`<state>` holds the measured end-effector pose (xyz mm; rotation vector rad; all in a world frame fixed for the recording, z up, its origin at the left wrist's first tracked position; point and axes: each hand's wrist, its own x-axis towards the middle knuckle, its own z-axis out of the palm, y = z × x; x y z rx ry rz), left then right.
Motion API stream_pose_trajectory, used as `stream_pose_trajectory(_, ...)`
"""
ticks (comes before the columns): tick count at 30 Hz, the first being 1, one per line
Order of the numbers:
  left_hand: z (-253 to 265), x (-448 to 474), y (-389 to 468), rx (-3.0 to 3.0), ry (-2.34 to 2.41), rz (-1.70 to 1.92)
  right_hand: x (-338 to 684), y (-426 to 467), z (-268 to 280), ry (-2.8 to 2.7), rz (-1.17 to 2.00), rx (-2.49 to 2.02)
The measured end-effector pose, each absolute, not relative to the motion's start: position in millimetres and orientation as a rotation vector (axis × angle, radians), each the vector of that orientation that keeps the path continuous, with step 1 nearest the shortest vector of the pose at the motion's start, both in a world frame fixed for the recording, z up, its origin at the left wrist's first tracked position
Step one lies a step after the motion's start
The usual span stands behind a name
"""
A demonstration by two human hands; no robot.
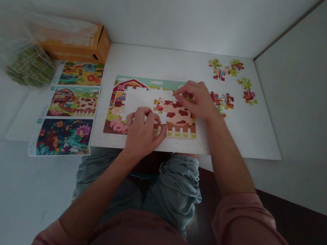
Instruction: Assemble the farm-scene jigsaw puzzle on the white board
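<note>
A partly assembled farm jigsaw puzzle (177, 131) lies flat on the white table, showing a red barn, a pink pig, a fence and a spotted cow. Bare white shows in its middle, left of the cow's head (160, 105). My left hand (142, 132) rests over the lower middle of the puzzle, fingers bent and apart, fingertips touching it around the gap's lower edge. Above the cow's back, my right hand (196, 98) has its thumb and forefinger brought together at the gap's upper right edge. Whatever is between those fingertips is too small to make out.
Loose puzzle pieces (249, 94) lie at the right of the table (165, 64), several joined in clusters. On the left are a sheet of printed pictures (72, 102), an orange box (103, 46) and a clear bag (32, 63) with green contents. Walls stand behind and to the right.
</note>
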<state>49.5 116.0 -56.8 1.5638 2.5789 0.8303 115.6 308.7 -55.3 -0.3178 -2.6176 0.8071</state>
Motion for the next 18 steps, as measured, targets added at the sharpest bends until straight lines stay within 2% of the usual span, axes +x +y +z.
stream_pose_trajectory(3,-55,48,114,1.625,2.504,0.743,119,319,-55,-2.399,0.886,-0.475)
stream_pose_trajectory(6,-53,48,114,1.711,2.439,0.679,122,327,-53,-2.405,0.883,-0.534)
stream_pose_trajectory(13,-48,49,117,1.856,2.344,0.639,123,324,-42,-2.606,0.652,-0.553)
stream_pose_trajectory(18,-47,49,118,1.869,2.360,0.582,129,341,-47,-2.500,0.542,-0.708)
